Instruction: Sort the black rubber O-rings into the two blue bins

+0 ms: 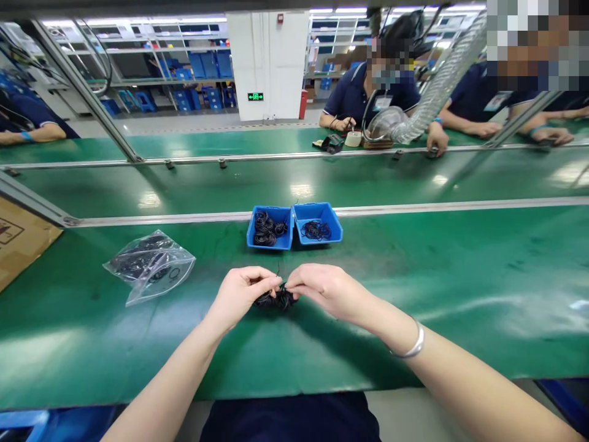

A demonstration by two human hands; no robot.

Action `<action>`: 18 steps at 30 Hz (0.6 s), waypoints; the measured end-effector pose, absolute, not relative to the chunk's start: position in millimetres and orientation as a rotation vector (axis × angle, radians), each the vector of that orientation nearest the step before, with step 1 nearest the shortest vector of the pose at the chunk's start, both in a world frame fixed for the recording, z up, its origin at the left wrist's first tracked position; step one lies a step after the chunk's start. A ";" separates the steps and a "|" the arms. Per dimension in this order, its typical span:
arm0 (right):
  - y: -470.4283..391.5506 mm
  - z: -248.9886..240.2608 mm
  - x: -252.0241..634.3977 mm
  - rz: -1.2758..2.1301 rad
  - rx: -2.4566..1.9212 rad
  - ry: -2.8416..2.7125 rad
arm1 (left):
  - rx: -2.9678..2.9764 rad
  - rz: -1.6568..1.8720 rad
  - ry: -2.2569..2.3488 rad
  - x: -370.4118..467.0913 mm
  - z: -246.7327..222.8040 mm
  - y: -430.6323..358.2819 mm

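Note:
A bundle of black wires (277,300) lies on the green bench in front of me, partly covered by my fingers. My left hand (246,291) pinches at its upper left side, thumb and forefinger together. From the right, my right hand (324,287) pinches the bundle's top, its fingertips close to the left ones. One thin wire end sticks up between the hands. Just beyond stand two blue bins: the left bin (270,247) holds several coiled black wires (265,230), the right bin (317,242) a smaller heap of black wires (316,230).
A clear plastic bag (154,264) with black wires inside lies to the left. A cardboard box (23,239) stands at the far left edge. Metal rails (207,217) cross the green bench (460,258). Co-workers sit across, near a flexible exhaust duct (446,80).

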State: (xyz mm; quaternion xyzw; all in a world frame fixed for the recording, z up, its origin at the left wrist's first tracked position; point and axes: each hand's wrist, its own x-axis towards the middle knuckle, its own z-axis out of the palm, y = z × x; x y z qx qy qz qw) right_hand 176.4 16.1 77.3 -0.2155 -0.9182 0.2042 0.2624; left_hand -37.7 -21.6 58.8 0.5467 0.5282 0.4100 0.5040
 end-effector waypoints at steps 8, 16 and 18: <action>14.9 82.2 173.4 0.275 -0.351 -2.615 | 1.619 0.808 1.211 -47.4 71.3 -21.1; 19.9 77.8 163.9 0.353 -0.341 -2.316 | 0.986 0.986 0.822 -43.7 64.8 -31.8; 21.6 74.0 161.5 0.373 -0.355 -2.292 | 0.824 0.955 0.755 -36.0 60.5 -35.0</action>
